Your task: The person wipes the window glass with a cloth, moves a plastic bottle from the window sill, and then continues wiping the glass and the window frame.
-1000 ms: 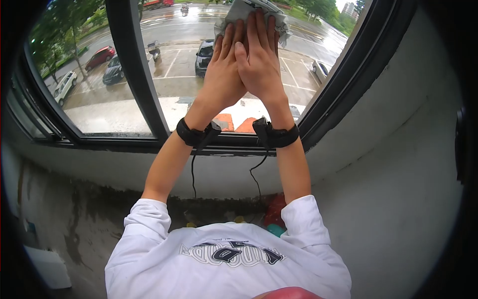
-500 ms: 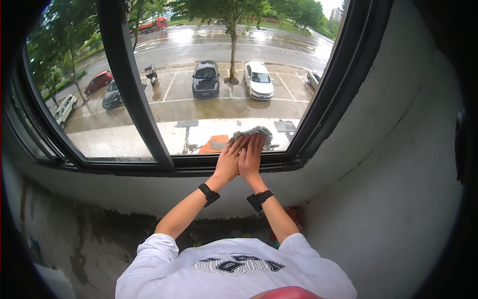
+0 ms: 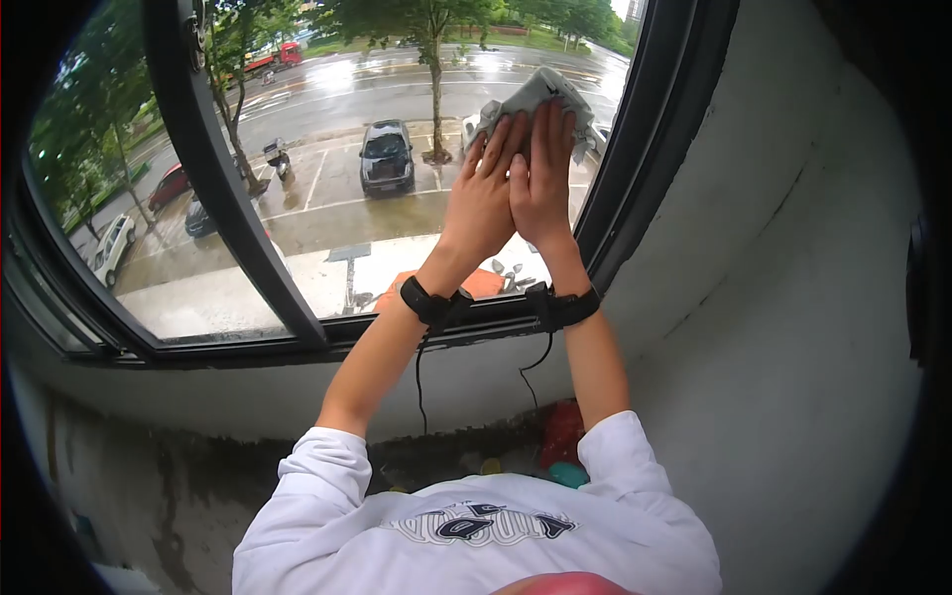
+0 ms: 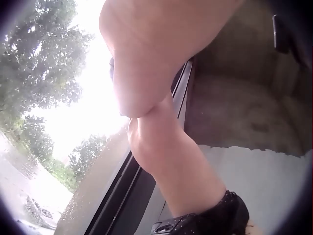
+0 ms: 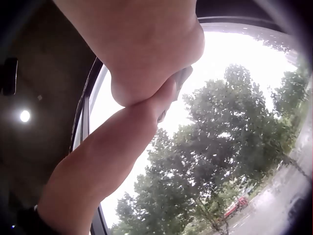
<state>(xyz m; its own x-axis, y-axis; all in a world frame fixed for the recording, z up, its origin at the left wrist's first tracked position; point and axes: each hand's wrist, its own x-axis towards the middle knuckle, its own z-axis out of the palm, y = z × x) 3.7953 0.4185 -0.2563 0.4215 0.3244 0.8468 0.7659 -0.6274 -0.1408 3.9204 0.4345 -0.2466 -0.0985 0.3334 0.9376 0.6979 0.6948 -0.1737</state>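
A crumpled grey cloth (image 3: 535, 91) lies against the window pane (image 3: 327, 213), high up near the right side of the frame. Both hands press on it side by side with straight fingers pointing up. My left hand (image 3: 483, 206) covers the cloth's lower left part. Beside it, my right hand (image 3: 542, 198) covers the middle, its thumb overlapping the left hand's edge. In the left wrist view the heel of the left hand (image 4: 156, 54) fills the top, with the right forearm behind. The right wrist view shows the right palm (image 5: 142, 54) close up; the fingers are mostly hidden.
A dark window frame (image 3: 650, 159) borders the pane on the right, and an upright bar (image 3: 223, 188) stands on the left. Below runs the sill rail (image 3: 377, 332) above a grey wall. Outside are parked cars and trees. Thin cables hang from the wristbands (image 3: 565, 309).
The hands and cloth slid from high on the pane to its bottom edge, then back up, now farther right near the frame. Both hands stay on the cloth throughout.
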